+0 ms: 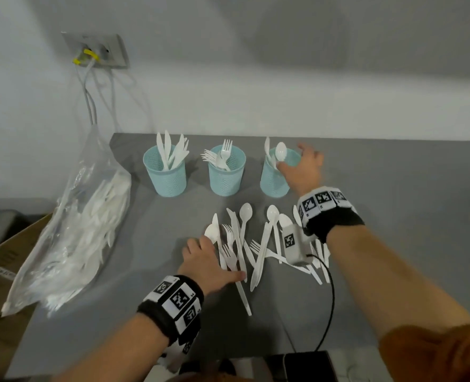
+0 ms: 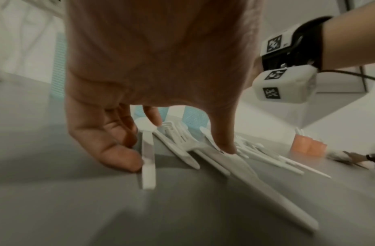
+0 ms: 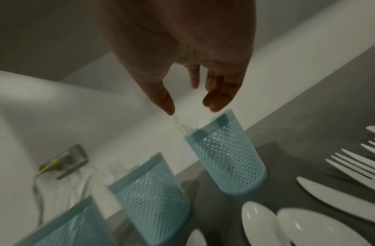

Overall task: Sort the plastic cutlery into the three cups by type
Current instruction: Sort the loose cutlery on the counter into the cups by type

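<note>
Three blue mesh cups stand in a row at the back of the grey table (image 1: 393, 216): the left cup (image 1: 165, 175) holds knives, the middle cup (image 1: 226, 175) forks, the right cup (image 1: 272, 179) spoons. My right hand (image 1: 291, 155) hovers over the right cup (image 3: 228, 154) with fingers (image 3: 216, 101) apart and holding nothing; a spoon (image 1: 280, 151) stands in the cup just under the thumb. A loose pile of white cutlery (image 1: 256, 244) lies in front of the cups. My left hand (image 1: 217, 257) rests on the pile's left side, spread, fingertips (image 2: 129, 161) touching a spoon handle (image 2: 148, 166).
A clear plastic bag of more cutlery (image 1: 85, 221) leans at the table's left edge over a cardboard box (image 1: 2, 266). A wall socket with cables (image 1: 99, 51) sits above it. A black cable (image 1: 331, 299) runs from my right wrist to a dark device (image 1: 305, 365) at the front edge.
</note>
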Demonstrator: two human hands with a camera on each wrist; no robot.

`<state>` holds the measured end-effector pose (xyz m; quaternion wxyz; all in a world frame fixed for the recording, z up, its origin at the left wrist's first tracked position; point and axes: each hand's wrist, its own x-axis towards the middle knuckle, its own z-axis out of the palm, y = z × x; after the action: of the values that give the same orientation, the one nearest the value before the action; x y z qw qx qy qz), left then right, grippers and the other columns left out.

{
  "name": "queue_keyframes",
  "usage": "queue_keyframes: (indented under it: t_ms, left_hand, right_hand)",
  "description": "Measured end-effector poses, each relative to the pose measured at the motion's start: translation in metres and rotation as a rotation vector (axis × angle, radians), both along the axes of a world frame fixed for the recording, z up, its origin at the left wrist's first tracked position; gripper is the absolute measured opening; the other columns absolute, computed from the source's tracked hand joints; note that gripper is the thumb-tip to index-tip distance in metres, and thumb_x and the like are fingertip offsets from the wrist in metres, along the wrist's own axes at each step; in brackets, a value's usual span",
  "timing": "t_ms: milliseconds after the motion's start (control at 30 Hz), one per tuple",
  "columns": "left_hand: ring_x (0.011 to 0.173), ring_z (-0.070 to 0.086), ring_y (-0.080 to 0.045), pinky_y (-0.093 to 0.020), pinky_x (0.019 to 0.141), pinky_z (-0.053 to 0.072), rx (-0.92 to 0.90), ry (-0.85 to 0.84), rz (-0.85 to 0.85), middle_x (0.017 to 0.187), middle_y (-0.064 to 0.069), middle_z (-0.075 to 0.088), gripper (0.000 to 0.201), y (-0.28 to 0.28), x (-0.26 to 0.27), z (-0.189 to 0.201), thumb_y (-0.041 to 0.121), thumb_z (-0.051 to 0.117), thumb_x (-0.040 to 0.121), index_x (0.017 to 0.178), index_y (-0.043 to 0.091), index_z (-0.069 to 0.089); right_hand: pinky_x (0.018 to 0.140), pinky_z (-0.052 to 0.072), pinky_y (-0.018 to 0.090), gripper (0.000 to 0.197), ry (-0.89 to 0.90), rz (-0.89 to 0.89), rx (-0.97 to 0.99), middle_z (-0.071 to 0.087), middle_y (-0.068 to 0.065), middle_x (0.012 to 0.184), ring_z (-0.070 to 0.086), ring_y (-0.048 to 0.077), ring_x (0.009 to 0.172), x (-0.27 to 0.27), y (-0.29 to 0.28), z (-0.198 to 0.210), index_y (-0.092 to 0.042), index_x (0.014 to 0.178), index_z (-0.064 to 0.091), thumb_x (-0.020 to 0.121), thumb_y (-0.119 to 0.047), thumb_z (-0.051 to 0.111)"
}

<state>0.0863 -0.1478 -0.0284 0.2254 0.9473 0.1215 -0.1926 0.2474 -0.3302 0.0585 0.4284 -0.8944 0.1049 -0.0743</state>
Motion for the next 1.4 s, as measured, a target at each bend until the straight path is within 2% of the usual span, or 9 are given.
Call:
queue_keyframes:
  t_ms: [100,200,467,633,800,933,1167,1300,1400]
  left_hand:
    - [0.117,0.034,-0.025,-0.036,0.102,0.039,0.007,-0.004,0.007,0.123,-0.007,0.031,0.102,-0.003,0.000,-0.002,0.072,0.072,0.055,0.126,0.009,0.034]
    - [0.114,0.043,-0.027,-0.036,0.100,0.042,-0.047,-0.015,0.033,0.123,-0.008,0.032,0.091,0.002,0.003,-0.001,0.060,0.077,0.063,0.124,0.006,0.035]
    - [0.101,0.061,-0.030,-0.043,0.084,0.055,-0.231,-0.033,0.166,0.122,-0.006,0.040,0.080,0.022,0.019,-0.003,0.036,0.083,0.069,0.127,0.011,0.034]
    - [0.075,0.066,-0.024,-0.033,0.061,0.058,-0.275,0.019,0.132,0.116,-0.005,0.046,0.073,0.030,0.027,-0.003,0.032,0.082,0.072,0.129,0.015,0.040]
    - [0.087,0.064,-0.028,-0.042,0.076,0.058,-0.249,-0.019,0.121,0.102,-0.010,0.059,0.059,0.031,0.033,-0.001,0.035,0.081,0.072,0.118,0.012,0.054]
    - [0.082,0.062,-0.030,-0.032,0.069,0.049,-0.185,-0.026,0.057,0.090,-0.016,0.065,0.020,0.032,0.036,0.006,0.031,0.064,0.081,0.087,0.012,0.063]
    - [0.129,0.031,-0.028,-0.037,0.100,0.037,-0.004,0.047,0.060,0.136,-0.009,0.031,0.098,0.014,0.021,0.009,0.064,0.066,0.064,0.139,0.013,0.030]
    - [0.119,0.037,-0.023,-0.037,0.097,0.043,0.015,-0.003,-0.028,0.126,-0.004,0.033,0.097,0.015,0.018,0.007,0.067,0.072,0.058,0.130,0.017,0.031]
    - [0.111,0.039,-0.022,-0.036,0.092,0.047,0.073,0.040,-0.107,0.120,-0.004,0.032,0.089,0.020,0.017,0.009,0.065,0.074,0.057,0.121,0.015,0.039]
  right_hand:
    - [0.082,0.043,0.027,0.038,-0.050,0.034,-0.080,0.046,0.006,0.120,0.049,0.015,0.089,-0.040,0.007,-0.014,-0.014,0.115,0.053,0.080,-0.020,0.067]
    - [0.081,0.049,0.033,0.017,0.218,0.197,-0.225,0.063,0.001,0.098,0.061,0.020,0.092,-0.072,0.010,-0.035,-0.019,0.094,0.057,0.083,-0.031,0.064]
    - [0.075,0.050,0.033,0.039,0.543,0.364,-0.543,0.065,0.003,0.091,0.062,0.024,0.094,-0.117,0.015,-0.063,-0.016,0.091,0.058,0.074,-0.049,0.069]
    - [0.084,0.050,0.034,0.032,0.518,0.363,-0.438,0.065,0.008,0.109,0.061,0.025,0.102,-0.115,0.024,-0.064,-0.008,0.107,0.058,0.081,-0.024,0.068]
    - [0.080,0.052,0.032,0.024,0.512,0.344,-0.239,0.065,0.009,0.097,0.066,0.027,0.094,-0.114,0.052,-0.064,-0.007,0.093,0.058,0.078,-0.018,0.074]
    - [0.078,0.058,0.047,0.009,0.565,0.315,0.028,0.067,0.019,0.089,0.070,0.037,0.083,-0.115,0.072,-0.061,-0.007,0.081,0.058,0.082,-0.009,0.066]
    - [0.064,0.058,0.042,0.008,0.624,0.242,0.022,0.061,0.017,0.090,0.067,0.034,0.077,-0.093,0.060,-0.051,-0.009,0.095,0.049,0.092,-0.009,0.041]
    - [0.071,0.057,0.035,0.011,0.706,0.512,-0.282,0.063,0.008,0.069,0.063,0.024,0.064,-0.087,0.053,-0.045,-0.008,0.079,0.061,0.085,-0.017,0.058]
    - [0.066,0.053,0.028,0.026,0.805,0.686,-0.437,0.066,0.000,0.073,0.058,0.012,0.057,-0.098,0.051,-0.053,-0.009,0.094,0.072,0.073,-0.023,0.078]
